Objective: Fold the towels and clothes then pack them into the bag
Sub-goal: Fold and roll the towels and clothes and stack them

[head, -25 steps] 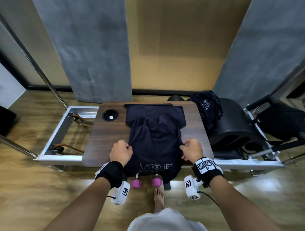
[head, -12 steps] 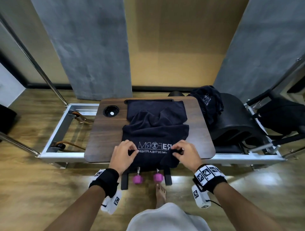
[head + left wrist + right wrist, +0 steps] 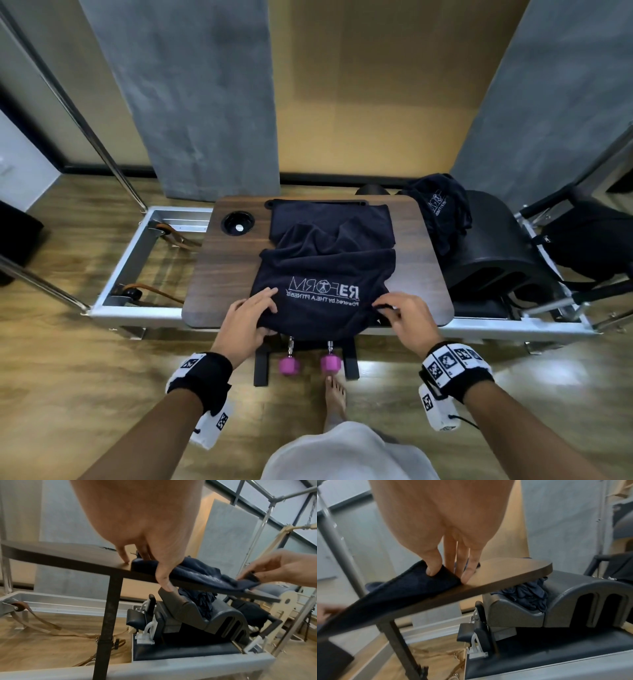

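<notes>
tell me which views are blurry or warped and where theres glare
Head view: sharp, wide-angle bending of the poles and walls, glare patches on the wooden floor. Left wrist view: soft, right hand smeared. Right wrist view: blurred throughout, towel without texture.

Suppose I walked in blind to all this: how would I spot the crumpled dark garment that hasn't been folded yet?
Find the wooden table. Just right of it stands a black curved barrel; the crumpled garment is heaped on its near-table side. Unlike the towel on the table, no hand touches it.
</notes>
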Demonstrator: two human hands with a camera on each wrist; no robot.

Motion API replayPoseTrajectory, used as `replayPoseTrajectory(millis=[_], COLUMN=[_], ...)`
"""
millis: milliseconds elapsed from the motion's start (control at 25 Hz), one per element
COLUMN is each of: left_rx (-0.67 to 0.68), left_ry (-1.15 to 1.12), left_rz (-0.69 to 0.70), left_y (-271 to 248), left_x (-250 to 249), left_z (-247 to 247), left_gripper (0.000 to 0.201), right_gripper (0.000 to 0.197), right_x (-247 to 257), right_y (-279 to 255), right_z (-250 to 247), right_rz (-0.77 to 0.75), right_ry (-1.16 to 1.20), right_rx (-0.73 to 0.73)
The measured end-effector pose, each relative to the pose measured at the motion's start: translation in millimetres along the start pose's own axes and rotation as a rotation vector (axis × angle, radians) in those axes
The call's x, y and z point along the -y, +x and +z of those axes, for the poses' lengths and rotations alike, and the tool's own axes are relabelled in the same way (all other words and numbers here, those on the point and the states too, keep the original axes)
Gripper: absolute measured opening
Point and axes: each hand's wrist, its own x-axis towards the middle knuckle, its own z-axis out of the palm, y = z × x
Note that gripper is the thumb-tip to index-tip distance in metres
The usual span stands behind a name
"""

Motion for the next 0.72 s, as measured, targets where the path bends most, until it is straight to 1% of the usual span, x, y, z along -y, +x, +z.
replayPoseTrajectory(millis=[80,160,240,360,480,520,600,720], left_rx=[-0.030,-0.079,-0.160,-0.334,-0.425,-0.441,-0.464,-0.483], left_ry=[-0.175,-0.368,-0.497,-0.660,-0.659,-0.658,-0.645,-0.569], left_rz=[0.005,-0.070,-0.137,-0.157,-0.129,-0.143,-0.198,-0.340], left_y=[7.5,18.5,36.4,77.7,137.5,158.3,198.7,247.4], left_x=[5.2,8.2,8.8,0.9,-6.1,-6.5,-1.9,12.0], left_z=[-7.4,-18.6,-30.7,-51.4,-65.5,-68.2,-69.7,-60.4], left_gripper=[0.035,0.031,0.026,0.014,0.019,0.017,0.005,0.015], right_gripper=[0.022,0.021,0.020,0.009,0.007,0.006,0.003,0.006], right_x=[-3.9,-6.9,-7.2,-6.3,-11.3,-14.0,-22.4,-39.6], right_y=[7.3,19.0,35.2,70.5,121.5,140.7,179.3,228.1], right_z=[-12.7,-28.4,-46.9,-71.8,-87.1,-89.8,-90.4,-80.6], right_rz=[0.147,0.280,0.317,0.308,0.345,0.355,0.380,0.468], right_ry=[0.169,0.395,0.548,0.669,0.729,0.721,0.689,0.648], right_rx=[-0.022,-0.048,-0.102,-0.189,-0.268,-0.282,-0.282,-0.269])
